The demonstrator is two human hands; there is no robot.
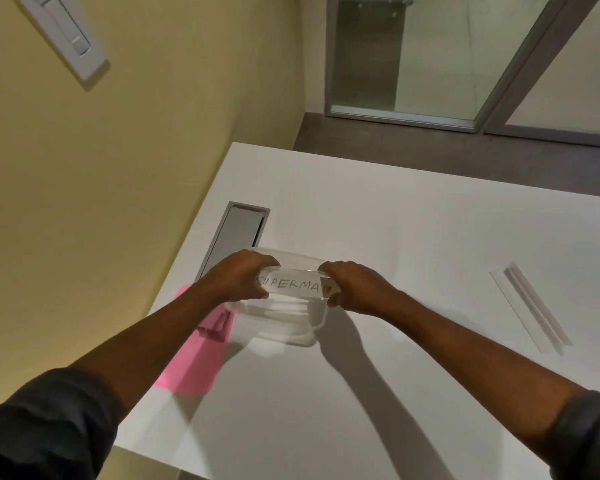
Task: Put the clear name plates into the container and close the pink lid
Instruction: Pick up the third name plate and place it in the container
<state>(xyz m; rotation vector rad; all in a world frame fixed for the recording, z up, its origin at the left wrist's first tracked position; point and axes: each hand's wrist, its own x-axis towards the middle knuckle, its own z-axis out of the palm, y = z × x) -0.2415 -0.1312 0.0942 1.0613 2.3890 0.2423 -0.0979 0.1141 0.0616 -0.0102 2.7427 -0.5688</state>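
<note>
Seen from above at centre frame: a clear name plate [293,287] with a paper insert hand-lettered "SUPERMAN", held level over the open mouth of a clear plastic container [284,320]. Left hand [238,277] clasped on the plate's left end, fingers [257,263] curled over the top edge, thumb below. Right hand [352,287] clasped on the right end in the same way, thumb under the lower corner. Whether the plate touches the container rim, impossible to tell. Container standing on the white desk [413,254], just below and right of a grey cable hatch [238,233] set into the surface. Pink lid [194,355] lying flat at the desk's left edge, lower left of the container, partly hidden under the left forearm. Second clear name plate [530,306] lying on the desk at the right of the frame, well apart from the container, angled diagonally. Dark sleeves [42,427] at both lower corners. Yellow wall with a white switch panel [66,36] at upper left; glass door [430,57] at upper right.
</note>
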